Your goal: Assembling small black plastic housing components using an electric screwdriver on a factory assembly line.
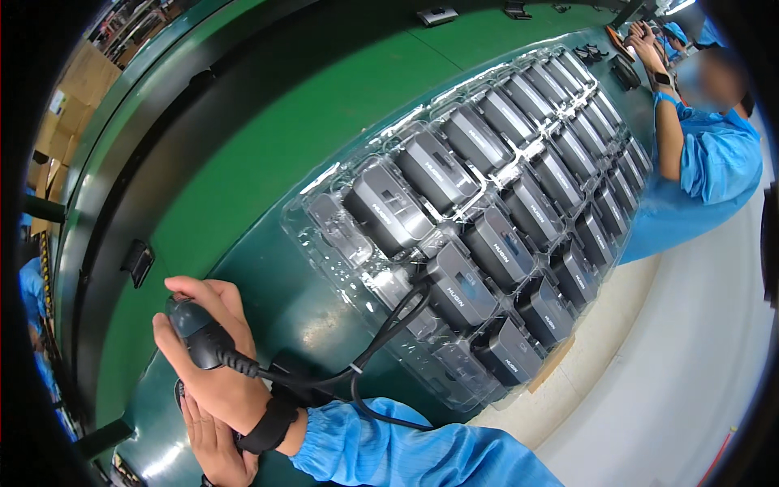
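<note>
My right hand is shut on a dark grey rounded device with a ribbed black cable. The cable runs from it to a clear plastic tray on the dark green table. The tray holds several dark grey box-shaped units in rows. A black strap sits on that wrist above a blue sleeve. My left hand lies just below the right wrist with its fingers stretched out. It is partly hidden, and its fingertips are near a small dark object.
A green conveyor belt runs behind the tray, with a small black part on its left rail and another at the far end. A co-worker in blue stands at the upper right, hands over the table's far end. Pale floor lies to the right.
</note>
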A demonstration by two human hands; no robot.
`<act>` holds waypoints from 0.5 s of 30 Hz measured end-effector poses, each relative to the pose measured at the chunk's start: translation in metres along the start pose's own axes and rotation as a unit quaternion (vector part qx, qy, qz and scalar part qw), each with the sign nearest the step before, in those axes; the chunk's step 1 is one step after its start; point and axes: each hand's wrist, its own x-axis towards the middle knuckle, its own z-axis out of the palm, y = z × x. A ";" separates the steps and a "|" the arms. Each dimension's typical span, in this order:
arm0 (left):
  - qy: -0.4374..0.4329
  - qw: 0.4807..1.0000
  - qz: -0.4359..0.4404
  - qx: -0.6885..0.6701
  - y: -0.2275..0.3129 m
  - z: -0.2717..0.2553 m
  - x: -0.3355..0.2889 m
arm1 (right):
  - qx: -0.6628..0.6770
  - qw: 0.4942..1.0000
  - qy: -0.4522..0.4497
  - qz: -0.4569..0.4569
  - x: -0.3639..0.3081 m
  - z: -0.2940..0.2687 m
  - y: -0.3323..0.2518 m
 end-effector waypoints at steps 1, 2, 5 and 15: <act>0.013 1.000 -0.005 -0.010 0.000 -0.001 0.003 | -0.007 1.000 0.000 -0.006 0.000 -0.001 0.000; 0.018 1.000 -0.006 -0.009 -0.002 -0.003 0.002 | -0.007 1.000 -0.004 -0.010 0.000 -0.001 0.000; -0.017 0.998 -0.048 0.037 -0.028 0.012 -0.028 | 0.002 1.000 0.003 0.002 0.000 -0.002 0.001; 0.132 0.977 -0.090 -0.140 -0.041 0.037 -0.011 | -0.103 0.991 -0.028 -0.086 0.006 -0.011 0.007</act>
